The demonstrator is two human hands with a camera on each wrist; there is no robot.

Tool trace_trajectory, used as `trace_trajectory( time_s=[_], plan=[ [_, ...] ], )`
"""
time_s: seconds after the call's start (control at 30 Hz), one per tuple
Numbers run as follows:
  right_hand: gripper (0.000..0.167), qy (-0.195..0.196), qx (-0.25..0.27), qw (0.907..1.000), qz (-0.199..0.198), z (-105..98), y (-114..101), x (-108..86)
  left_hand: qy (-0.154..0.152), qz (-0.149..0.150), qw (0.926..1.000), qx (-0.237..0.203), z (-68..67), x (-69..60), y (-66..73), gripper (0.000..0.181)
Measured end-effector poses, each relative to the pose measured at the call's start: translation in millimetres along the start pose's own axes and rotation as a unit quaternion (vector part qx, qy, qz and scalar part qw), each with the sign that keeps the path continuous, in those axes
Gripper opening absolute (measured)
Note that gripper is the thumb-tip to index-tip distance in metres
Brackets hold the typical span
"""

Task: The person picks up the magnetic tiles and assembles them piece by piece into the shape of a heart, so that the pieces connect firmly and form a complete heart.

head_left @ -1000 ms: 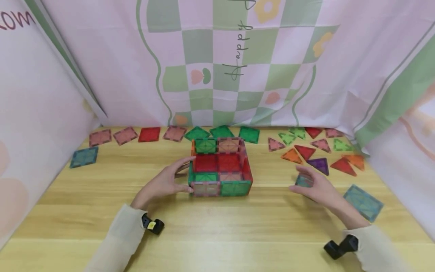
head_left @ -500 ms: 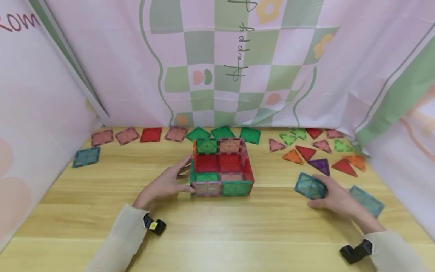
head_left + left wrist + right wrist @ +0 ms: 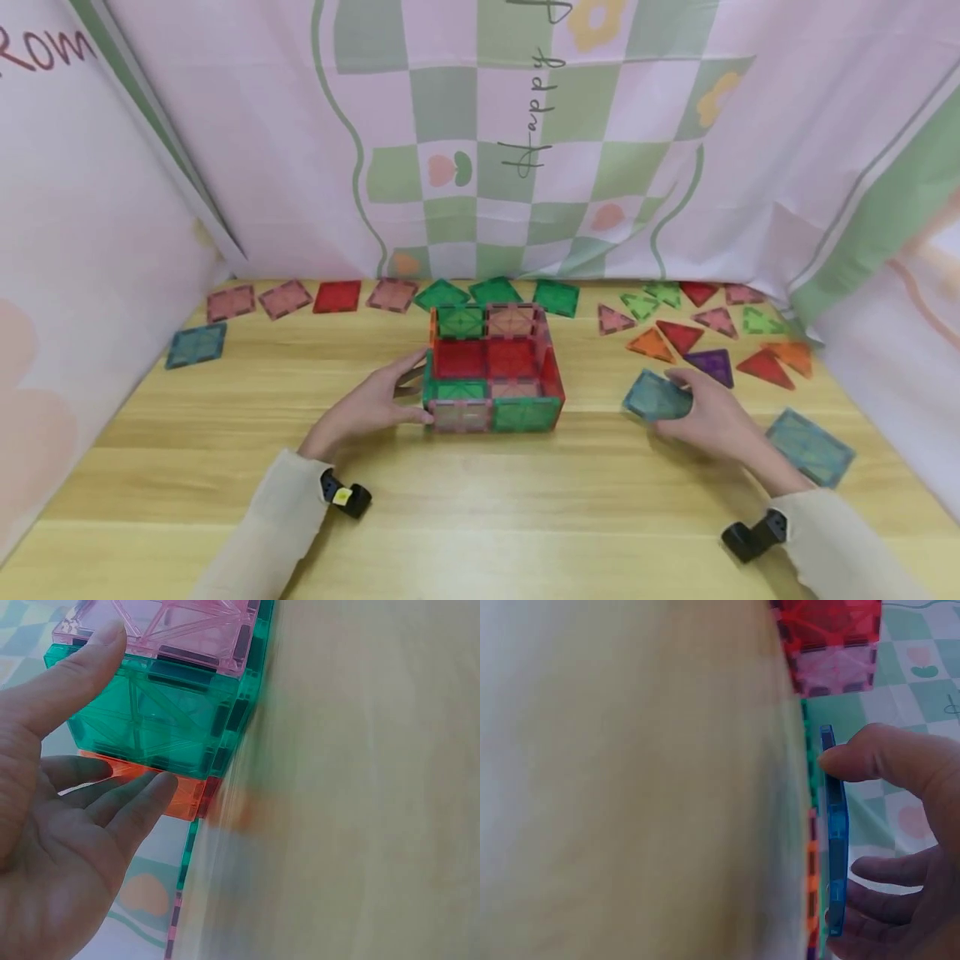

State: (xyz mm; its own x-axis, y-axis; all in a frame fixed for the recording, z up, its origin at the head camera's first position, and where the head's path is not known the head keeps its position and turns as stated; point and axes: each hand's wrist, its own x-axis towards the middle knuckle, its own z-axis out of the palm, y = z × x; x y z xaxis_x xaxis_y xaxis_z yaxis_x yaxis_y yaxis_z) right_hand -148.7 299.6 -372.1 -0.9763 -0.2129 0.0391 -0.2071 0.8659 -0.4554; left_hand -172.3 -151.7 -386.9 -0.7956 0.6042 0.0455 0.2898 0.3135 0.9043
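A box of translucent magnetic tiles (image 3: 525, 415) stands mid-table, with green, pink, red and orange walls and a red floor showing. My left hand (image 3: 371, 408) rests at its left side. In the left wrist view, the thumb touches the pink and green tiles at the corner, and the other fingers lie straight beside the orange tile (image 3: 184, 801). My right hand (image 3: 708, 417) pinches a blue magnetic tile (image 3: 651, 395) to the right of the box. In the right wrist view, this blue tile (image 3: 838, 840) appears edge-on, thumb on its upper edge, fingers partly hidden beneath.
Another blue tile (image 3: 810, 448) lies near the right forearm, and one more blue tile (image 3: 195, 345) at far left. Square tiles, including a red one (image 3: 337, 297), line the back edge. Several triangle tiles, including a purple one (image 3: 711, 365), lie back right. A curtain (image 3: 502, 208) hangs behind.
My right hand first moves right, then back left, and the blue tile in it now shows further from the fingers' cover. The left hand stays at the box.
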Motion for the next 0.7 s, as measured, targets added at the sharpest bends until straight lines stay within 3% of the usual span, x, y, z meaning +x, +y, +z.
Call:
trace_trajectory(
  time_s=[0.13,0.37,0.7],
  plan=[
    [0.080,-0.003,0.015,0.9998,-0.016,-8.1,-19.0,17.6,0.010,0.010,0.9999,-0.007,0.7,1.5,-4.4,0.101],
    [0.082,-0.045,0.060,0.9958,-0.053,-21.3,-58.9,59.9,0.015,0.039,0.9984,0.039,0.5,4.3,-5.1,0.097],
    [0.081,-0.094,0.073,0.9835,-0.137,-11.0,-102.8,121.1,0.027,0.039,0.9972,0.059,0.1,5.4,-3.2,0.095]
  ],
)
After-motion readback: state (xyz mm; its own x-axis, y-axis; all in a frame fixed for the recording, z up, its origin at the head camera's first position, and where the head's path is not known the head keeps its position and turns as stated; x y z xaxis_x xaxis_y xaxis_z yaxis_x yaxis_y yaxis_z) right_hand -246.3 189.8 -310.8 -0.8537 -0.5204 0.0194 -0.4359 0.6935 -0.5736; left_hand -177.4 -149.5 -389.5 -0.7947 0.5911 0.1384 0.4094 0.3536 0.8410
